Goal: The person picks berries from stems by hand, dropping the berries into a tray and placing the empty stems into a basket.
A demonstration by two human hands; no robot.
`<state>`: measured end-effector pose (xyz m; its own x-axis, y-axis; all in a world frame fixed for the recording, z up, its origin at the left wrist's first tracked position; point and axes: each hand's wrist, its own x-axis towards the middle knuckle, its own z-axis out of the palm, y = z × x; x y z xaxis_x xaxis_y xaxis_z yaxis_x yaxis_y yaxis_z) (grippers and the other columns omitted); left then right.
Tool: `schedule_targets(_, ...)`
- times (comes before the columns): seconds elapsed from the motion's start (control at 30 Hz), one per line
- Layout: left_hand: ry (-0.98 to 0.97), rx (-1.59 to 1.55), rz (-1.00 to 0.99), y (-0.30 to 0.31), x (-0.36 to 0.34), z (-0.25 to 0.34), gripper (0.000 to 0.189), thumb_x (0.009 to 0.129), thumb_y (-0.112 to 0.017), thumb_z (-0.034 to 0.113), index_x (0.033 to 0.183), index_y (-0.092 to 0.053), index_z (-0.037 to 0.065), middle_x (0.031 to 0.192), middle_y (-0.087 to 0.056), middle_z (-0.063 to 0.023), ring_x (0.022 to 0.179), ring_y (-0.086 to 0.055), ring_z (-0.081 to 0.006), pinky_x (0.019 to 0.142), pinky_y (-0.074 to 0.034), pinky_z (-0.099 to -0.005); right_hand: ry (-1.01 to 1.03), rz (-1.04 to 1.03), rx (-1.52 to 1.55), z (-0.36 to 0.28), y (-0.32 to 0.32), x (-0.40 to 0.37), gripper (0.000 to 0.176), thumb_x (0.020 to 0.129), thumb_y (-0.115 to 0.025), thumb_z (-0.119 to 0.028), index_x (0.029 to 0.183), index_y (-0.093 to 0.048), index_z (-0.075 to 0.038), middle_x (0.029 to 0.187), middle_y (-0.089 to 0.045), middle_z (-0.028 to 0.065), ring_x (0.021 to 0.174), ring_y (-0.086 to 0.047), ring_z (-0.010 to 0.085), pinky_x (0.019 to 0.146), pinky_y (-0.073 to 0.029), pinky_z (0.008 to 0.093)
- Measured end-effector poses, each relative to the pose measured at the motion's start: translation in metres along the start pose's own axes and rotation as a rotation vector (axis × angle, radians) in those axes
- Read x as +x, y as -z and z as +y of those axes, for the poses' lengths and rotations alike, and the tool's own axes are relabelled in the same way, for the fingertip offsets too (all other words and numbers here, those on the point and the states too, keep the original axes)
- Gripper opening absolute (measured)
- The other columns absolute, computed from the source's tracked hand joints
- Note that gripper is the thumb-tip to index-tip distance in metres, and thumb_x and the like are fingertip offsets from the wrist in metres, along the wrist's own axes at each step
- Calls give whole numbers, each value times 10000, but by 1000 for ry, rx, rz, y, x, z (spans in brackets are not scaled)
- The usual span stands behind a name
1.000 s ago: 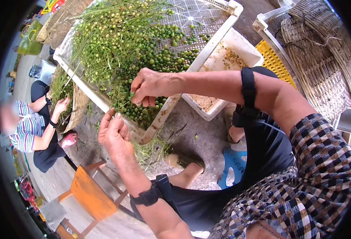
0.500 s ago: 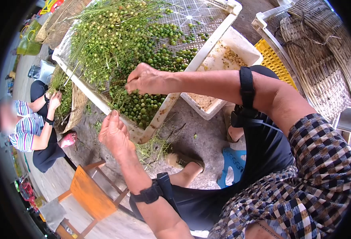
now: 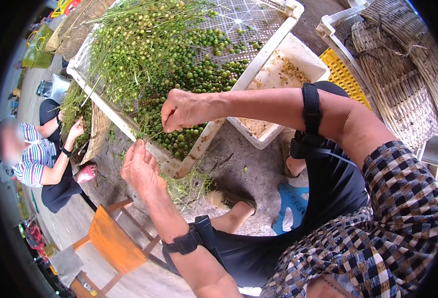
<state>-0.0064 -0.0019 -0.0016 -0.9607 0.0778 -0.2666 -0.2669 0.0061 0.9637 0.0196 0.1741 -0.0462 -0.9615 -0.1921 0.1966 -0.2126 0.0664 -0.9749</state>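
Note:
My left hand (image 3: 142,169) is closed in a pinch at the near corner of a white mesh crate (image 3: 209,144). A small green sprig (image 3: 138,135) shows at its thumb and fingertip. Over the crate, my right hand (image 3: 183,109) is curled shut, thumb against fingers; whatever it holds is hidden. Below and behind it lie loose round green fruits (image 3: 189,77), small and berry-like. A heap of thin green stems with pale fruits (image 3: 134,44) fills the crate's left side.
A white tub (image 3: 298,59) with yellowish bits stands right of the crate, beside a yellow basket (image 3: 345,74) and woven mats (image 3: 393,64). At left a person in a striped shirt (image 3: 35,154) sits handling stems. An orange wooden chair (image 3: 114,241) and blue stool (image 3: 292,208) are near me.
My right hand has shifted slightly down and right, its fingers now pointing lower. My left hand has barely moved. The seated person's hand has moved a little.

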Motion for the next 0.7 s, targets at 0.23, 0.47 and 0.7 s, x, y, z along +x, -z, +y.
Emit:
schedule_targets(0.23,34,-37,-9,4,2,0,150,753,-626,113,797,-560,-15,456,-335,55,344,-247,-22,316,-143,-185,-161,201,-50,22,8,5,125,732,-530,-58,709,-598,44,583,-557,71,447,-494,103,341,-369,239)
schedule_targets(0.47,83,-53,-24,-4,-7,8,136,750,-632,118,779,-563,4,472,-349,53,359,-268,-22,321,-151,-183,-322,107,350,9,4,0,221,723,-585,-178,776,-596,36,650,-573,68,468,-510,102,374,-408,239)
schedule_targets(0.7,105,-62,-91,4,-2,3,71,742,-589,32,800,-591,-8,510,-420,51,379,-322,-17,335,-198,-162,-212,26,198,-11,-2,3,207,719,-559,-145,558,-527,-19,445,-432,-7,369,-358,41,342,-243,219)
